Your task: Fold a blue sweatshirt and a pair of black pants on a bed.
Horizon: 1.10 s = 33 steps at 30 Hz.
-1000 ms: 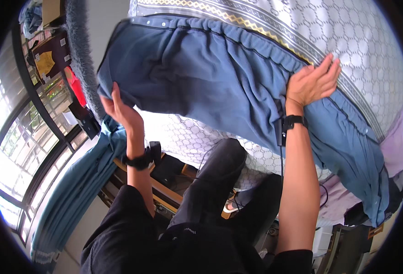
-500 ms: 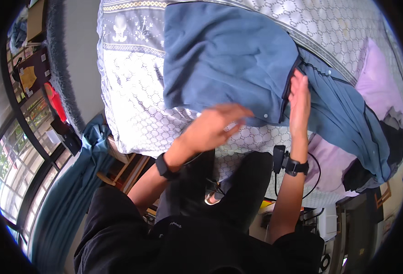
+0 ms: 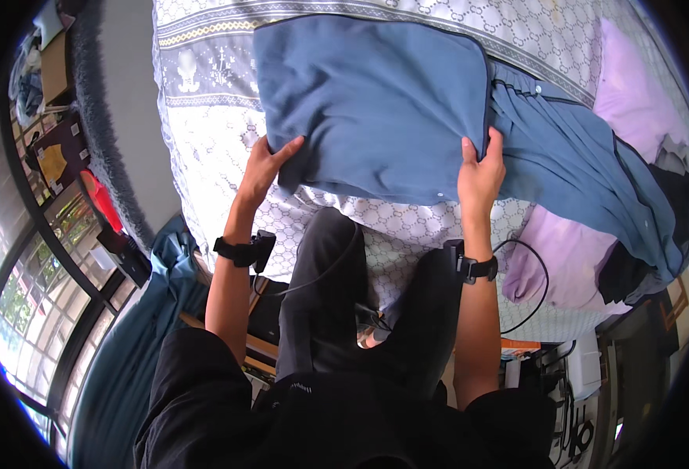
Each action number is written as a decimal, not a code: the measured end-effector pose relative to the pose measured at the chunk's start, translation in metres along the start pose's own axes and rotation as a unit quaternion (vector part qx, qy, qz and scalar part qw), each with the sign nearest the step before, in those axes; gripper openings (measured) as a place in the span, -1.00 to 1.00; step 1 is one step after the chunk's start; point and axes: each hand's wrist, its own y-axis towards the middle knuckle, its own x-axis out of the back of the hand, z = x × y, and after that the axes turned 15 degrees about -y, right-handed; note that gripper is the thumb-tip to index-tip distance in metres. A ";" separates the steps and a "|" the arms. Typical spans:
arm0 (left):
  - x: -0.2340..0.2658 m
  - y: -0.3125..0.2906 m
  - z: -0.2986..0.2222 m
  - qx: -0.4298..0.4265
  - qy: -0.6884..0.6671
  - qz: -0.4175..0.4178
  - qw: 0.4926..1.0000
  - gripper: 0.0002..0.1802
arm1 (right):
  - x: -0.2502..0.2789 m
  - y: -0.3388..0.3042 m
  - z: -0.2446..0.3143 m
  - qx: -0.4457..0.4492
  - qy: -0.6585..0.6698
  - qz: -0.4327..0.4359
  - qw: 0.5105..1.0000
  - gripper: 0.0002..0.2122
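Note:
A blue fleece cloth (image 3: 375, 109) with dark piping lies folded into a rough rectangle on the bed. My left hand (image 3: 264, 170) pinches its lower left edge, thumb on top and the other fingers partly hidden under the cloth. At the piped right edge, my right hand (image 3: 481, 178) holds the fold between thumb and fingers. A small pale snap shows beside that hand on the lower edge. From under the rectangle, a loose, wrinkled length of the same blue fabric (image 3: 579, 160) trails off to the right.
Patterned white bedding (image 3: 211, 152) spreads beneath the cloth. Lilac fabric (image 3: 633, 86) lies at the far right, and another lilac piece (image 3: 563, 258) nearer me, beside dark clothes (image 3: 622, 273). A black cable (image 3: 546, 289) loops by my right wrist. A teal curtain (image 3: 129, 352) hangs at the left.
My left hand has moved left from the lower middle to the cloth's left edge and closed on it. My right hand has shifted slightly left and now grips the right edge. The rectangle looks flatter.

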 end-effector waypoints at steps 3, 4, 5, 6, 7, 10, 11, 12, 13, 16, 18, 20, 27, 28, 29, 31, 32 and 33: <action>-0.004 -0.010 -0.011 0.017 -0.050 0.031 0.998 -0.52 | 0.008 -0.003 -0.008 0.017 -0.061 -0.030 0.998 -0.64; -0.005 -0.016 -0.017 0.030 -0.118 0.037 0.992 -0.54 | 0.010 -0.003 -0.002 0.018 -0.065 -0.030 0.997 -0.64; -0.002 -0.022 -0.029 0.023 -0.135 0.009 0.991 -0.56 | 0.009 -0.006 0.007 0.075 -0.110 -0.093 0.987 -0.58; 0.013 -0.025 -0.034 0.005 -0.124 0.011 0.992 -0.49 | 0.010 -0.010 0.018 0.132 -0.152 -0.155 0.967 -0.53; 0.022 -0.026 -0.043 -0.006 -0.118 0.010 0.993 -0.44 | 0.008 -0.010 0.021 0.162 -0.150 -0.131 0.967 -0.45; 0.070 -0.037 -0.060 -0.052 -0.110 -0.063 0.991 -0.32 | -0.020 -0.020 0.056 0.249 -0.137 -0.099 0.954 -0.41; 0.086 -0.039 -0.066 -0.086 -0.116 -0.102 0.984 -0.34 | -0.033 -0.026 0.073 0.255 -0.147 -0.077 0.953 -0.40; 0.107 -0.045 -0.073 -0.123 -0.118 -0.151 0.974 -0.35 | -0.051 -0.036 0.096 0.265 -0.147 -0.050 0.952 -0.40; 0.124 -0.047 -0.078 -0.127 -0.152 -0.196 0.960 -0.35 | -0.068 -0.041 0.112 0.277 -0.117 -0.035 0.953 -0.40; 0.172 -0.071 -0.108 -0.114 -0.260 -0.263 0.922 -0.37 | -0.119 -0.065 0.168 0.322 0.016 0.041 0.946 -0.41; 0.188 -0.087 -0.121 -0.139 -0.245 -0.338 0.898 -0.37 | -0.149 -0.084 0.200 0.346 0.067 0.101 0.930 -0.44; 0.179 -0.109 -0.137 -0.175 -0.221 -0.374 0.883 -0.30 | -0.167 -0.105 0.230 0.339 0.128 0.148 0.920 -0.48; 0.046 -0.101 -0.122 -0.017 -0.037 -0.041 0.998 -0.15 | -0.119 -0.069 0.203 0.174 0.441 0.348 0.809 -0.70; 0.032 -0.085 -0.103 -0.043 0.021 0.117 0.992 -0.26 | -0.090 -0.055 0.187 0.131 0.384 0.357 0.842 -0.66; 0.011 -0.072 -0.089 -0.096 0.089 0.213 0.968 -0.33 | -0.093 -0.041 0.151 0.068 0.344 0.374 0.859 -0.54; -0.014 -0.052 -0.058 0.015 0.049 0.346 0.937 -0.42 | -0.059 -0.013 0.120 -0.189 0.483 0.387 0.763 -0.36; -0.025 -0.048 -0.051 -0.034 0.083 0.360 0.929 -0.55 | -0.050 0.002 0.091 -0.141 0.546 0.365 0.741 -0.31; -0.023 -0.044 -0.045 -0.047 0.090 0.316 0.943 -0.62 | -0.043 0.009 0.075 -0.139 0.549 0.364 0.740 -0.31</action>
